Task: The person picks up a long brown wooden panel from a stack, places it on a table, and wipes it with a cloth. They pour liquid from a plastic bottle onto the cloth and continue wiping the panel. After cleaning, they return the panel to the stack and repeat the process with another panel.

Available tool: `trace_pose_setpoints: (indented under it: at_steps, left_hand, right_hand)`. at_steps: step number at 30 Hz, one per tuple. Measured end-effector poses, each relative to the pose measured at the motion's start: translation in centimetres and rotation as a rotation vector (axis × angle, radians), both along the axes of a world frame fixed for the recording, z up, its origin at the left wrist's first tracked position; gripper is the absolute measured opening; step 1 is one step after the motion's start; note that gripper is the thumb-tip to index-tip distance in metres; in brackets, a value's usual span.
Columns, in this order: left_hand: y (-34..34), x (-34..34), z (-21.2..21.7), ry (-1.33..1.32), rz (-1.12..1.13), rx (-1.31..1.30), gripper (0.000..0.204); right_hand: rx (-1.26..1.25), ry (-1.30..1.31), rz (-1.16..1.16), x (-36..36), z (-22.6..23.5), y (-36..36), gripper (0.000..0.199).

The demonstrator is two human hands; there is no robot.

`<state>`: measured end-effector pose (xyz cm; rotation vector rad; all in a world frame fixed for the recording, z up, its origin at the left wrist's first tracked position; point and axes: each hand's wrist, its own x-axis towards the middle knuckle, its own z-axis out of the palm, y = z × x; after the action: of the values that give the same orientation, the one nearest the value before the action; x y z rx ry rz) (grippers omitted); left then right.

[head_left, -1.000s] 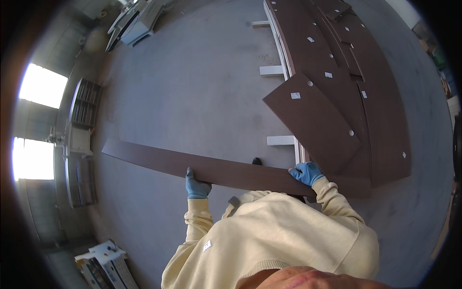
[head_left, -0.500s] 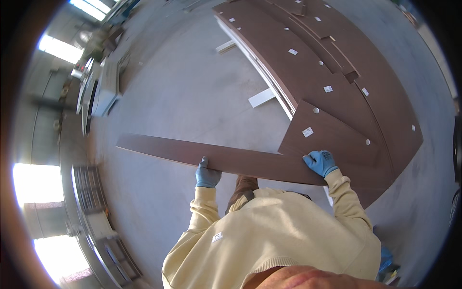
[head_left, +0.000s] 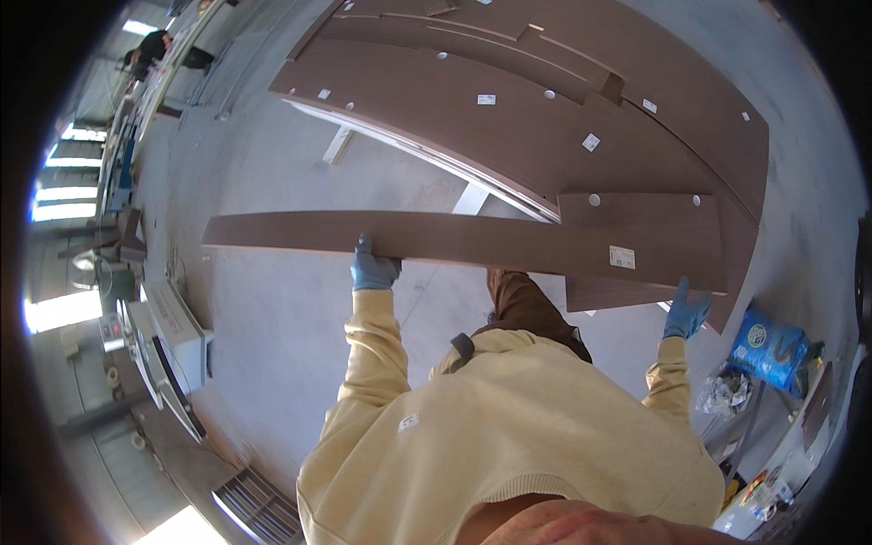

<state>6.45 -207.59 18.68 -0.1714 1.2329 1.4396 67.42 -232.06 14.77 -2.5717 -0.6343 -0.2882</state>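
I hold a long dark brown board (head_left: pixel 454 238) flat in front of me, with a small white label near its right end. My left hand (head_left: pixel 372 268), in a blue glove, grips its near edge toward the left of the middle. My right hand (head_left: pixel 688 312), also in a blue glove, grips the near edge close to the board's right end. Beyond the held board lies a stack of dark brown panels (head_left: pixel 545 118) with white labels and small round holes, raised off the concrete floor on pale supports.
A machine with a white housing (head_left: pixel 173 331) stands at my left. A blue bag (head_left: pixel 767 345) and a crumpled clear wrap (head_left: pixel 722 392) lie at the right beside a cluttered bench. Another person (head_left: pixel 150 50) is far off at the top left. Grey concrete floor (head_left: pixel 272 309) lies below.
I have turned and moved toward the panel stack, which now fills the top of the view. My right hand slid out toward the board's right end.
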Motion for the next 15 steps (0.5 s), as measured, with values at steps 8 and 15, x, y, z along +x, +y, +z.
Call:
trace_pose_setpoints:
  at_steps: [8, 15]
  left_hand:
    - [28.0, -0.2, 0.0, -0.140, -0.192, 0.021, 0.036]
    - [48.8, 0.0, -2.0, -0.236, -0.258, 0.025, 0.031]
  right_hand:
    - [1.231, 1.737, -0.243, -10.9, -5.2, 18.2, 0.080]
    - [1.135, 1.443, -0.507, -14.6, -8.9, 33.9, 0.027]
